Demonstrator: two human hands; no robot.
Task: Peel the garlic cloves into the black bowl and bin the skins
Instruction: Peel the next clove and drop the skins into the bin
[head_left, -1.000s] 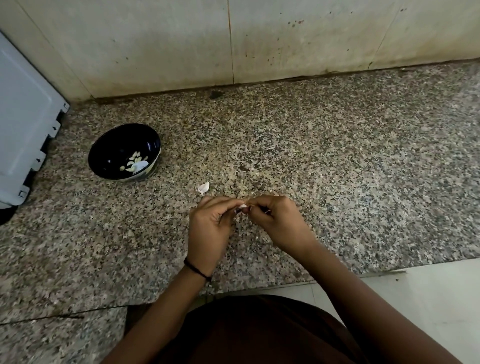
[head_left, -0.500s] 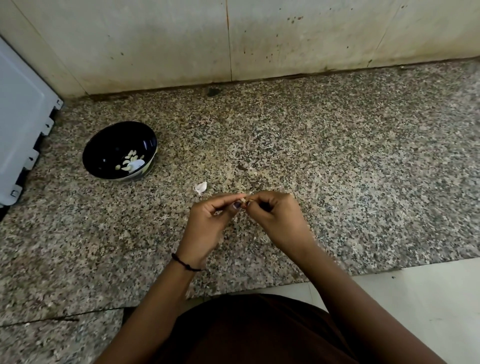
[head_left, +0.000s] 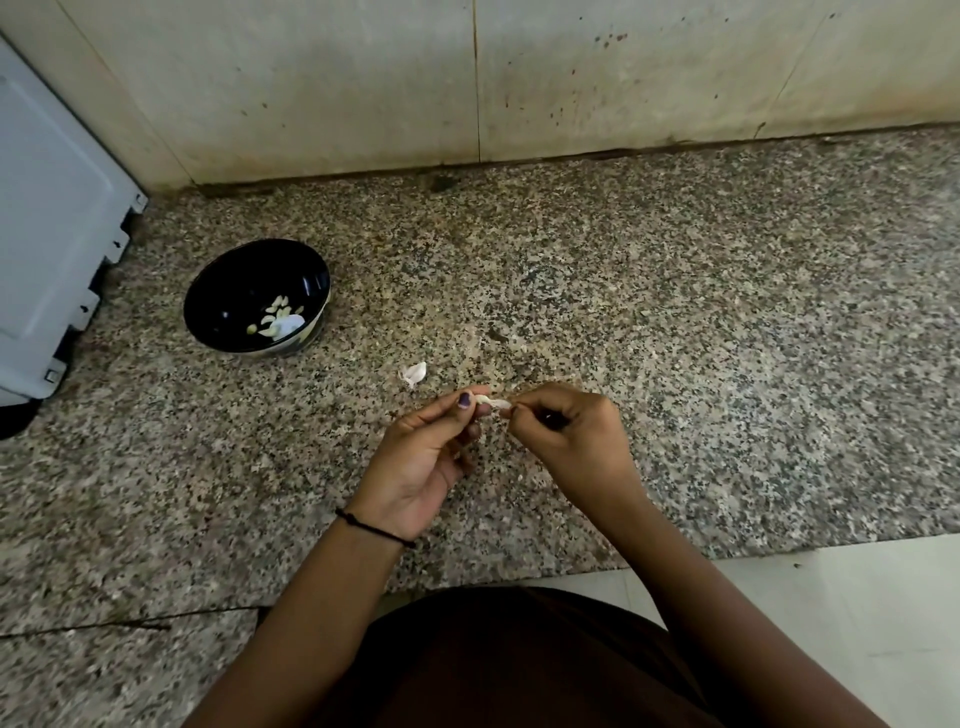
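A small garlic clove (head_left: 492, 401) is pinched between the fingertips of my left hand (head_left: 423, 460) and my right hand (head_left: 569, 439), just above the granite counter. The left hand has turned palm-up; the right is a loose fist with finger and thumb on the clove's end. A white unpeeled clove or piece of skin (head_left: 414, 373) lies on the counter just beyond my left fingertips. The black bowl (head_left: 218, 291) stands to the far left with several pale peeled cloves (head_left: 278, 319) in it. No bin is in view.
The speckled granite counter (head_left: 675, 338) runs back to a stained tiled wall (head_left: 467, 88). A white appliance panel (head_left: 47, 234) stands at the left edge beside the bowl. The counter's front edge meets pale floor (head_left: 831, 597) at the lower right.
My left hand has rolled from knuckles-up to palm-up and the hands have drawn slightly apart, showing more of the clove between them. The view has shifted a little.
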